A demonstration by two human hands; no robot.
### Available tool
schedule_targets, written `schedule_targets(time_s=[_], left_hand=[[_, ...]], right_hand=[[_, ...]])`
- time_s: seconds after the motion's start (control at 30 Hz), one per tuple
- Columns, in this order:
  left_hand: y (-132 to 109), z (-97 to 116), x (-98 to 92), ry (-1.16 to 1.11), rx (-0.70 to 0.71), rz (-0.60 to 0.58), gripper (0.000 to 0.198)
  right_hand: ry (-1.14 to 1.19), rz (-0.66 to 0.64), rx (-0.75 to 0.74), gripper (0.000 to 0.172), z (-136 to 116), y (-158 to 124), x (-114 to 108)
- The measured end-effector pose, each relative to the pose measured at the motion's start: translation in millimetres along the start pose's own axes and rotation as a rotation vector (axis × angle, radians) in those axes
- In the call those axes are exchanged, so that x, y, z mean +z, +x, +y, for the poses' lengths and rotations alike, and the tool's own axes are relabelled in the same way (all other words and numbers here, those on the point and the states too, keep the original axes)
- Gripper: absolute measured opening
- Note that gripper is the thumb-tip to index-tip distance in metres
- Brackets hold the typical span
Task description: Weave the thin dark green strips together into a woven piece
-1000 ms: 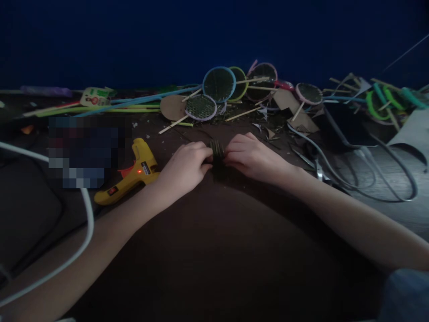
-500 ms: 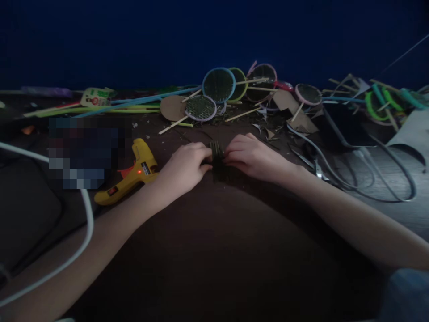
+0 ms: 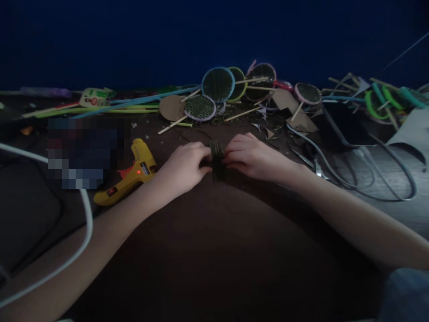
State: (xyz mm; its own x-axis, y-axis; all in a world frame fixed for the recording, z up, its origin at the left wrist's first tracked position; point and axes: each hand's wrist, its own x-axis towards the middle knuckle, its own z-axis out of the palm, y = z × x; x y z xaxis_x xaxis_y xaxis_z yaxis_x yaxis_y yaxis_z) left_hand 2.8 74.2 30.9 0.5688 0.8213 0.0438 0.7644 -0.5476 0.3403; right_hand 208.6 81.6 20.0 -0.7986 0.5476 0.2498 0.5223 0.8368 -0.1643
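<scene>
A small piece of dark green strips [image 3: 217, 152] stands between my two hands over the dark table. My left hand [image 3: 191, 165] is closed, its thumb and fingers pinching the left edge of the strips. From the other side, my right hand [image 3: 246, 155] pinches the right edge, fingers curled together. Beside my left forearm lies a yellow glue gun [image 3: 142, 163] with a small red light on. Just behind my hands, thin green scraps are scattered. The lower part of the strips is dark and hard to make out.
Small round rackets [image 3: 218, 85] on sticks pile up along the back. Scissors [image 3: 317, 167], a phone [image 3: 348, 127] and looped cables lie at the right. A white cable [image 3: 89, 219] crosses the left, near my left forearm. Cardboard pieces [image 3: 172, 108] lie behind.
</scene>
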Motion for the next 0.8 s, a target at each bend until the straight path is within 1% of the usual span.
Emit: schedule_targets(time_s=[0.23, 0.33, 0.43, 0.57, 0.67, 0.8], left_hand=[[-0.4, 2.4, 0.7, 0.022, 0.021, 0.027, 0.008], [-1.6, 5.6, 1.6, 0.126, 0.044, 0.055, 0.011], [-3.4, 8.8, 2.7, 0.230, 0.077, 0.095, 0.010], [-4.6, 10.6, 4.7, 0.285, 0.144, 0.169, 0.011], [-4.3, 10.3, 6.7, 0.240, 0.165, 0.149, 0.010], [-3.9, 9.8, 8.5, 0.194, 0.145, 0.105, 0.007]], right_hand=[[-0.064, 0.034, -0.040, 0.018, -0.5, 0.8, 0.0], [-0.135, 0.058, -0.039, 0.022, -1.6, 0.7, 0.8], [-0.192, 0.078, -0.045, 0.023, -3.9, 0.9, 1.5], [-0.211, 0.093, -0.075, 0.023, -6.0, 1.5, 2.2], [-0.188, 0.089, -0.097, 0.024, -5.7, 1.4, 2.6], [-0.153, 0.072, -0.112, 0.023, -4.6, 0.7, 1.4]])
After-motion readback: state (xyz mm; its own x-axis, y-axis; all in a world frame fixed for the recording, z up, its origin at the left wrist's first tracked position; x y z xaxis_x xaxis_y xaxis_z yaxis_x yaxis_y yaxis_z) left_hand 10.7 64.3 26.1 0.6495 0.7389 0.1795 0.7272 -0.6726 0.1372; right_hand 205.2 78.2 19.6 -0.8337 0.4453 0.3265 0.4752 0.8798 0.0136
